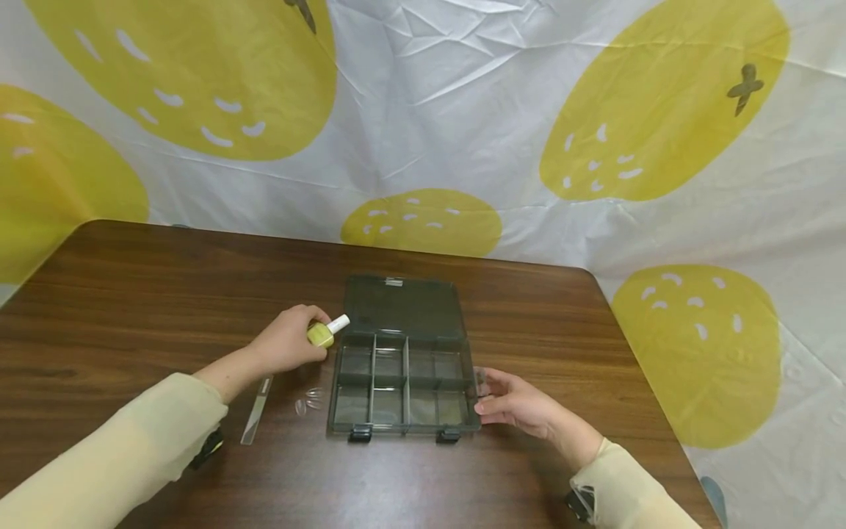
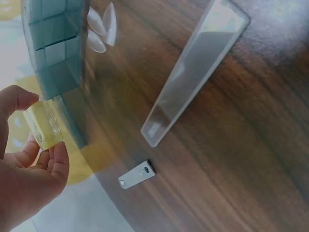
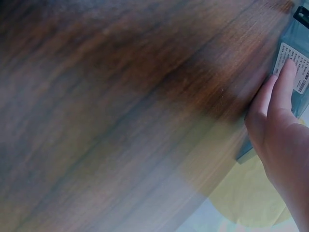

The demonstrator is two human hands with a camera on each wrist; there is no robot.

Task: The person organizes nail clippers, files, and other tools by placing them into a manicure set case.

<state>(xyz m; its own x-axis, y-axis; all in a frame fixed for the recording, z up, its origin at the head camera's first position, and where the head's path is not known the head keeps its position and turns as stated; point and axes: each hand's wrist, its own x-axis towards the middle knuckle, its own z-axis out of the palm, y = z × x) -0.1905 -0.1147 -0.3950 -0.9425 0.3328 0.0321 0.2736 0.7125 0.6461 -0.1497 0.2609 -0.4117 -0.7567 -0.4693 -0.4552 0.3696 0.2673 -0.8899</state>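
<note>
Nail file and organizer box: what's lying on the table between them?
Clear false nail tips lie on the table between the nail file and the organizer box; the head view shows it.

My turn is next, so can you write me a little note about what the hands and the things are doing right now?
Left hand: grips the yellow bottle with the white cap, held just left of the box.
Right hand: straight fingers touch the right side of the open compartment box.
On the table: clear nail tips and a clear file, left of the box.
Done: lid open.
Left: the compartments look empty, so probably everything.
</note>
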